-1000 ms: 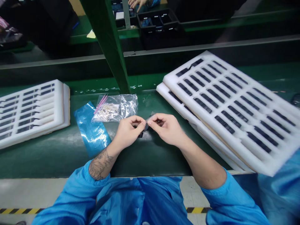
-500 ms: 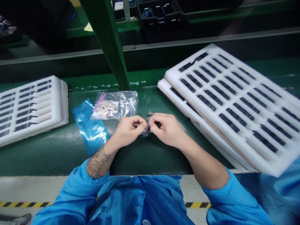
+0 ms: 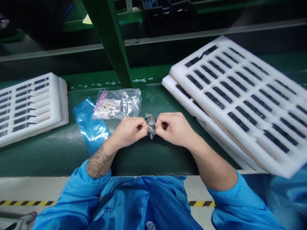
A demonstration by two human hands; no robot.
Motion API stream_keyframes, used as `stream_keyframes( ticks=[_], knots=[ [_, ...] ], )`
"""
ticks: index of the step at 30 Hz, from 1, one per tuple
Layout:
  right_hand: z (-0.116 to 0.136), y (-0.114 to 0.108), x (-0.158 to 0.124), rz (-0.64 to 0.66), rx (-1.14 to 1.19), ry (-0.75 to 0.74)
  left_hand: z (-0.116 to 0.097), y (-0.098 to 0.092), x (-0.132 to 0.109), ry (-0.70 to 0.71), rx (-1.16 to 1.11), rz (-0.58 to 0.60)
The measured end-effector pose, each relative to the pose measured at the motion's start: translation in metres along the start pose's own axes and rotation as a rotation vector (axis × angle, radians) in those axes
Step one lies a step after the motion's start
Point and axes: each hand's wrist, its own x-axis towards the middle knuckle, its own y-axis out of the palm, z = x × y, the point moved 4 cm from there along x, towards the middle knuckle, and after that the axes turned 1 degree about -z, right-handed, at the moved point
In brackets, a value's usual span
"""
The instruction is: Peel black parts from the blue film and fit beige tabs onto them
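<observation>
Both of my hands are at the middle of the green bench, pinching a small clear plastic bag [image 3: 150,126] between their fingertips. A dark part shows inside the bag, but its kind is too small to tell. My left hand [image 3: 129,131] is nearest a clear zip bag [image 3: 124,103] holding tan pieces and pink strips, which lies beside a flat blue bag [image 3: 90,126]. My right hand [image 3: 174,128] is close to the edge of a stack of white foam trays [image 3: 184,78] with rows of dark parts.
A second white foam tray [image 3: 59,102] with dark parts lies at the left of the green bench [image 3: 153,156]. A green steel upright [image 3: 107,41] rises behind the bags. A black compartment crate [image 3: 165,16] sits at the top edge, beyond the bench.
The small bag now hangs upright between my fingertips, and more of it shows. The view has tilted down, so the crate has slid up and the other person's hand has left the frame.
</observation>
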Motion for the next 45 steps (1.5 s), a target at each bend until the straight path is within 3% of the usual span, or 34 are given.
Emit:
stream_keyframes(
  ticks=[3, 6, 10, 12, 14, 17, 18, 21, 24, 30, 36, 42, 45],
  knots=[
    [0.001, 0.0, -0.001, -0.043, 0.093, 0.074, -0.007, 0.004, 0.0, 0.066, -0.05, 0.013],
    [0.001, 0.008, -0.001, 0.001, 0.246, 0.181, -0.013, 0.009, -0.001, 0.184, -0.017, -0.01],
    [0.0, 0.01, -0.001, -0.029, 0.089, 0.157, -0.016, 0.015, -0.003, 0.272, 0.241, -0.062],
    [-0.003, 0.007, -0.001, -0.076, 0.035, 0.152, -0.016, 0.016, -0.004, 0.272, 0.247, -0.08],
    [-0.009, 0.002, -0.001, -0.151, 0.142, 0.2, -0.012, 0.011, -0.004, 0.208, 0.158, -0.171],
    [-0.024, -0.005, -0.001, -0.286, 0.511, 0.293, 0.002, -0.001, -0.006, -0.022, -0.063, -0.443],
    [-0.028, -0.006, 0.0, -0.321, 0.626, 0.314, 0.007, -0.002, -0.006, -0.098, -0.174, -0.482],
    [-0.037, -0.004, 0.002, -0.371, 0.835, 0.369, 0.015, 0.007, -0.004, -0.258, -0.561, -0.348],
    [-0.038, 0.001, 0.003, -0.394, 0.882, 0.406, 0.015, 0.015, -0.003, -0.349, -0.747, -0.247],
    [-0.039, 0.007, 0.002, -0.399, 0.874, 0.429, 0.021, 0.011, -0.003, -0.361, -0.793, -0.4],
    [-0.04, 0.015, 0.003, -0.166, 0.969, 0.419, 0.019, 0.012, -0.002, -0.336, -0.782, -0.362],
    [-0.041, 0.016, 0.003, -0.073, 1.015, 0.408, 0.02, 0.012, -0.004, -0.371, -0.717, -0.378],
    [-0.042, 0.014, 0.004, -0.139, 0.976, 0.374, 0.018, 0.012, -0.003, -0.373, -0.718, -0.366]
  ],
)
